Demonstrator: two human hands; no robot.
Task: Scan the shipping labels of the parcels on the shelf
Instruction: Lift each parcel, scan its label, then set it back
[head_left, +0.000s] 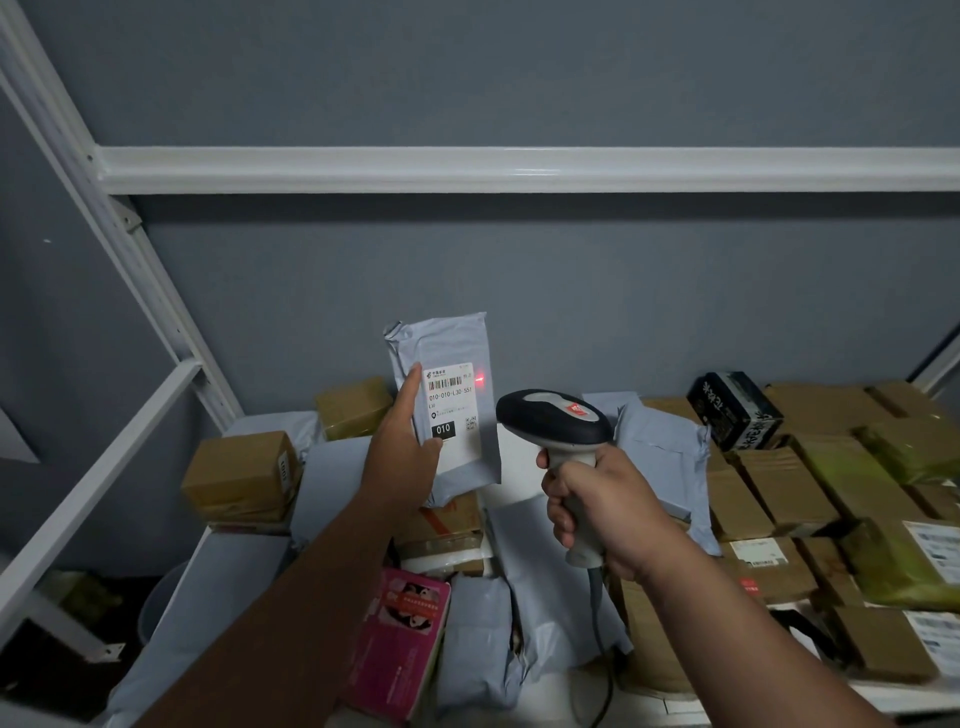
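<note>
Grey poly-mailer parcel (447, 400), held upright above the heap, long axis near vertical, white shipping label (451, 402) facing the camera. Label printed with a barcode near its top edge, "010-010-L30-551" beneath it, and a black "010" block lower down. Left hand (402, 447) gripping the parcel by its left edge, forefinger stretched up along that edge, thumb pressed on the label's lower corner. Red scan spot (480, 378) just right of the barcode, at the label's right margin, level with the bars but not across them. Barcode scanner (558, 436) below and to the right of the parcel, head aimed up and left at the label, cable trailing down from the handle. Right hand (597, 514) wrapped fully round the scanner handle, forefinger at the trigger side. Judged relation for the coming move: barcode lying left of the beam, so a small leftward turn of the scanner, or a rightward shift of the parcel, likely needed; right hand better placed for that correction. Below and right of the parcel, brown cartons (769, 499), further grey mailers and a pink box (405, 634) on the white shelf (524, 169) frame.
</note>
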